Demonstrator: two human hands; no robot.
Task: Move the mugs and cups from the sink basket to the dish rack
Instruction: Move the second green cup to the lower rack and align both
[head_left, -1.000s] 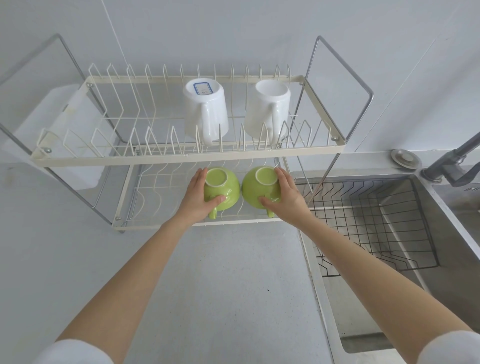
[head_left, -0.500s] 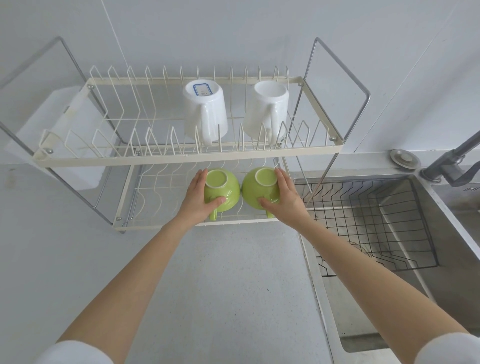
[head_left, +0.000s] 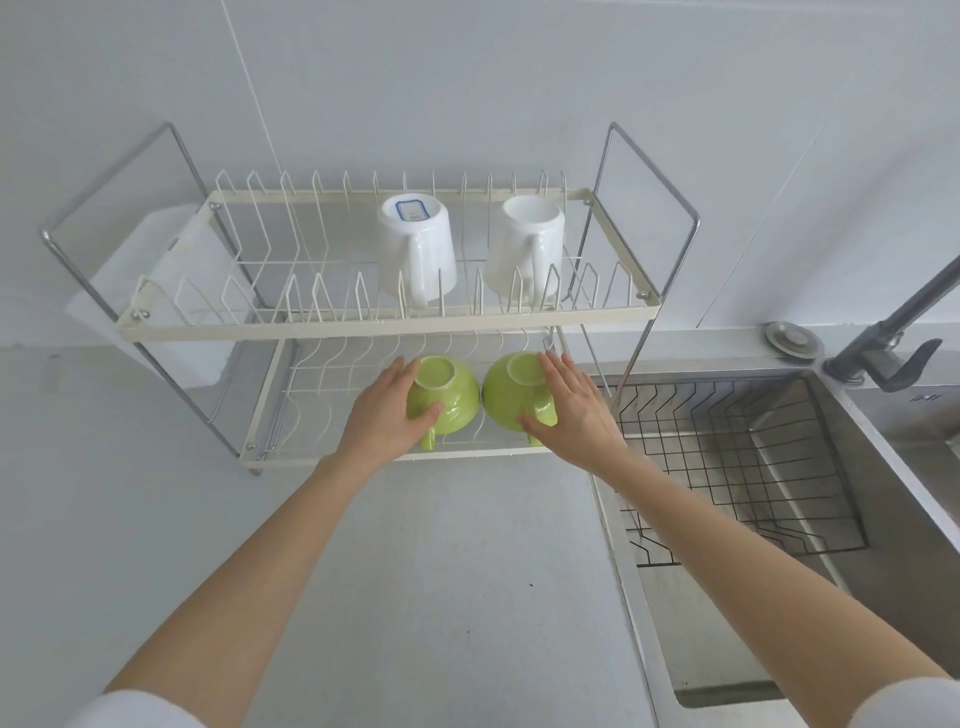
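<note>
Two green cups stand upside down side by side on the lower tier of the cream wire dish rack. My left hand wraps the left side of the left green cup, thumb at its front. My right hand lies against the right side of the right green cup, fingers fairly straight and thumb under its front. On the upper tier stand two white mugs, one base up with a blue label, the other to its right. The black wire sink basket holds nothing.
The steel sink takes up the right side, with a dark faucet and a round metal cap behind it. A white plastic board hangs at the rack's left end. Grey counter lies in front of the rack.
The rack and cups sit lower in the view, as the camera has tilted up. Both hands stay on the green cups in the lower tier.
</note>
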